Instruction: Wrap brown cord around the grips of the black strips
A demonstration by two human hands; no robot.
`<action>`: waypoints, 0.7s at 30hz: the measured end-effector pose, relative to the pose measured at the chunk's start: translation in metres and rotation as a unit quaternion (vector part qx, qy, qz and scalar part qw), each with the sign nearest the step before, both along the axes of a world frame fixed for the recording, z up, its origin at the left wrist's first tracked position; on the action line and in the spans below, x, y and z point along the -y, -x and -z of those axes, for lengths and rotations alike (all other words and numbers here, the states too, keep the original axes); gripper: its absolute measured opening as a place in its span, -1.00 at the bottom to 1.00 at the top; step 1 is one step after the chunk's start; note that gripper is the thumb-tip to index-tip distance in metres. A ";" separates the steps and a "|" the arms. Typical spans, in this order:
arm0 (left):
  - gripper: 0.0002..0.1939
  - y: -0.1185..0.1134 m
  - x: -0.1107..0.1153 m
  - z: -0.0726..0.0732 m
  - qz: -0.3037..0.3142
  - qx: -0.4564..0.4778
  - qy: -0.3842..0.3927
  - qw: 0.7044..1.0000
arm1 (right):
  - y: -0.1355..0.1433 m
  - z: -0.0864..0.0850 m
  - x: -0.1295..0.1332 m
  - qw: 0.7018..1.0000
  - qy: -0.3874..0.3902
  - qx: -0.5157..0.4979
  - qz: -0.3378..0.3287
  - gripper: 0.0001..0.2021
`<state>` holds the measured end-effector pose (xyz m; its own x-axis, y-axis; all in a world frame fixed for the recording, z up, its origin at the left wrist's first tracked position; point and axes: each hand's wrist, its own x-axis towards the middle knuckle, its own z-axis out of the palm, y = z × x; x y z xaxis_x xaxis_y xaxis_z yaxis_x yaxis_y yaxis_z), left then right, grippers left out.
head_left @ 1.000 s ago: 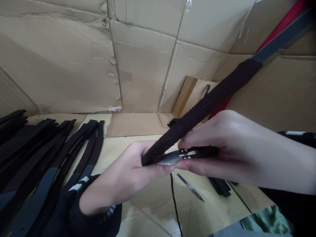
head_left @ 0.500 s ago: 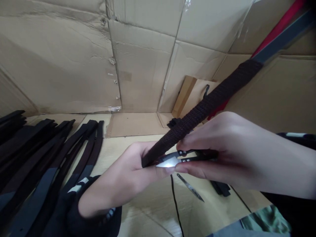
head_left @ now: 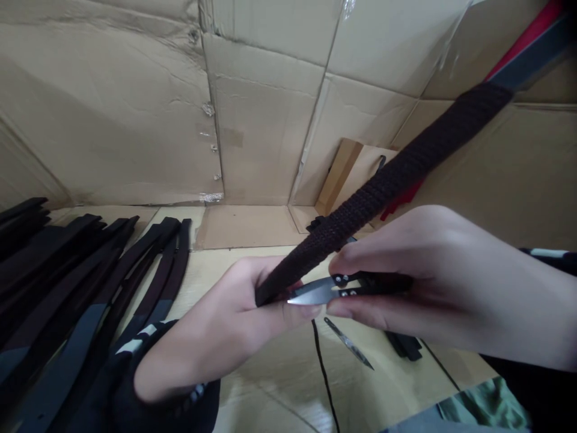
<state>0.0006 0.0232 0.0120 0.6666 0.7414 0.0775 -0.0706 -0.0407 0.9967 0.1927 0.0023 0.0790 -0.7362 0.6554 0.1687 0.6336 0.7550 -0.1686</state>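
Observation:
My left hand point(head_left: 246, 319) is wrapped round the lower end of a long handle bound in dark brown cord point(head_left: 360, 204). From the handle's far end a flat grey bar like a blade point(head_left: 536, 54) runs out at the top right. Black thread snips point(head_left: 318, 293) sit between the thumb and fingers of my right hand point(head_left: 419, 270). Their bright blades are together, with the tips just under the handle's end, close to my left thumb. Whatever lies between the blade tips is too small to make out.
Several similar dark handles with grey bars point(head_left: 90, 325) lie at the left. A pointed metal tool point(head_left: 349, 343) and a dark cord point(head_left: 322, 373) rest on the table point(head_left: 261, 385). Cardboard walls point(head_left: 265, 132) stand behind. Green cloth point(head_left: 489, 406) shows at lower right.
The snips' blades have come together. My right hand has shifted slightly right, and the handle's far end has moved up and to the right in view.

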 end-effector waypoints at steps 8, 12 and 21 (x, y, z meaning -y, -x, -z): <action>-0.89 -0.001 0.000 -0.001 0.017 0.000 0.003 1.000 | 0.001 -0.002 -0.001 0.998 0.044 -0.045 -0.029 -0.84; -0.87 0.000 0.001 -0.002 0.030 -0.005 -0.001 1.000 | -0.003 -0.003 -0.002 0.998 0.039 -0.031 -0.023 -0.86; -0.84 -0.001 0.000 -0.002 -0.009 -0.030 -0.037 0.999 | -0.007 -0.001 -0.001 0.999 -0.009 -0.024 -0.030 -0.78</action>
<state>0.0011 0.0234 0.0137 0.6589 0.7464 0.0937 -0.0105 -0.1154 0.9933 0.1993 0.0029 0.0802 -0.7653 0.6064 0.2158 0.5781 0.7950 -0.1836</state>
